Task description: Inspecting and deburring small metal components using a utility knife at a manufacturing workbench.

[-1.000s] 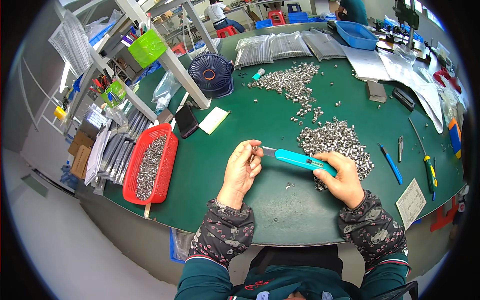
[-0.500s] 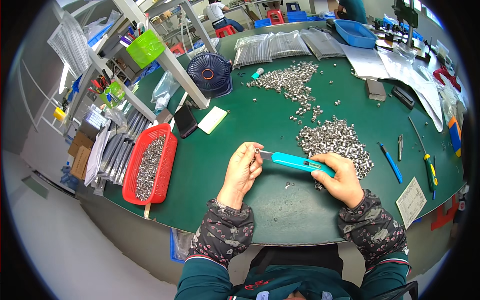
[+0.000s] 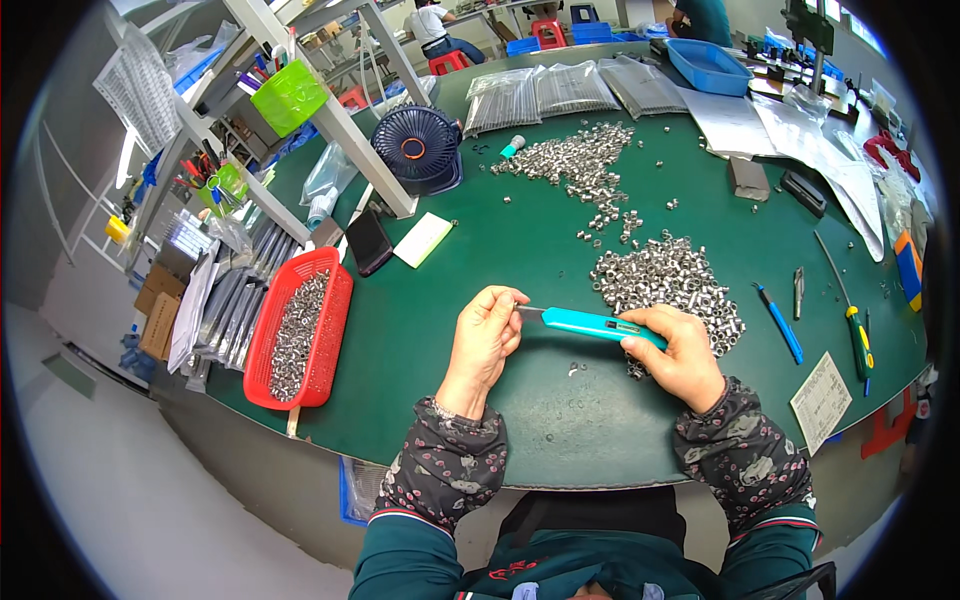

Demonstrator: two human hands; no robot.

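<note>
Turquoise utility knife point(image 3: 598, 324) spans both hands: right hand point(image 3: 680, 355) grips handle, left hand point(image 3: 487, 335) pinches blade.

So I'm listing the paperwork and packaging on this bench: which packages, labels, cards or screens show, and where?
Paper slip: near right table edge, white, printed, rectangular.
Phone: left of centre beside the red basket, dark blank screen.
White card: right of the phone, plain.
Clear bags: far centre, flat, holding grey parts.
Cardboard boxes: on the floor at left, brown.
</note>
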